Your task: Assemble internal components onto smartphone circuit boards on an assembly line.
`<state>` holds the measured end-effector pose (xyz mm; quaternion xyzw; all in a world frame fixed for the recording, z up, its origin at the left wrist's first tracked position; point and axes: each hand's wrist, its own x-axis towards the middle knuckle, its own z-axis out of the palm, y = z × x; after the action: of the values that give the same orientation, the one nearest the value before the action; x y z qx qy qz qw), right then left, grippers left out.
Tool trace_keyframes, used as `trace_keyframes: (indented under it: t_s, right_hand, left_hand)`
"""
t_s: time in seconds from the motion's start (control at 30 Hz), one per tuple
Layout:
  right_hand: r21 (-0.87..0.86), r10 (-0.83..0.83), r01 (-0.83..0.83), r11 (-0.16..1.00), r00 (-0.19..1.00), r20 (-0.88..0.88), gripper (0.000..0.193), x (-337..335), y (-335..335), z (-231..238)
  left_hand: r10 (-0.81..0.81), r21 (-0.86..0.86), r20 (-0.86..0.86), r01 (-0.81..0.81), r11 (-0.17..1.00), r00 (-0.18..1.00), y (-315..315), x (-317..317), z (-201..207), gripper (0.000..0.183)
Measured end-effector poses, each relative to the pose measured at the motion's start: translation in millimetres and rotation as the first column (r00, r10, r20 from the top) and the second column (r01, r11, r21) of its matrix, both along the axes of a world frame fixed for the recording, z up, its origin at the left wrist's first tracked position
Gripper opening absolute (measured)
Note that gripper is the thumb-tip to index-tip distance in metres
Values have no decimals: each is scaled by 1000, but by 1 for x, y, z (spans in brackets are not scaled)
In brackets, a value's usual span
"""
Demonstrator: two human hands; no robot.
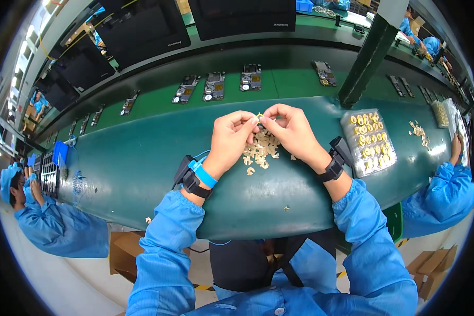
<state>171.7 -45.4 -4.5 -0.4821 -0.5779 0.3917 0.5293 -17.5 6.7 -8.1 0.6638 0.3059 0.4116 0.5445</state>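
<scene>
The left hand (227,138) and right hand (296,136) pinched a small yellow-edged part (260,117) between their fingertips, above pale scraps (259,151) on the green table (258,203). Right lay a clear tray (359,168) of yellow pieces (362,140); far off, circuit boards (251,77).

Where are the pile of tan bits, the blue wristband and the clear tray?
Pile of tan bits (260,151), head view: middle of the pile.
Blue wristband (203,174), head view: middle of the band.
Clear tray (357,159), head view: bare left edge.
</scene>
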Motion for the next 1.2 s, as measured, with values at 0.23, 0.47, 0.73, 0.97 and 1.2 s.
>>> trace_keyframes:
  t_s: [0.23,0.47,0.73,0.97,1.2]
  right_hand:
    - [51,25,-24,998,1000,-17,14,3,8,-14]
    - [73,64,-56,996,991,-116,21,5,17,-28]
    - [78,38,-36,996,999,-22,18,8,14,-16]
    - [311,-189,157,937,979,74,11,6,5,-13]
    - [297,-265,241,924,964,40,16,9,7,-11]
  left_hand:
    - [-38,-44,-17,37,998,999,3,-5,-4,15]
    - [-75,-58,1,75,995,997,9,-4,-5,15]
    - [-79,-66,-12,78,995,997,9,-4,0,18]
    - [-116,-94,-127,104,990,985,29,3,25,25]
    - [487,472,-436,-269,840,756,84,0,23,28]
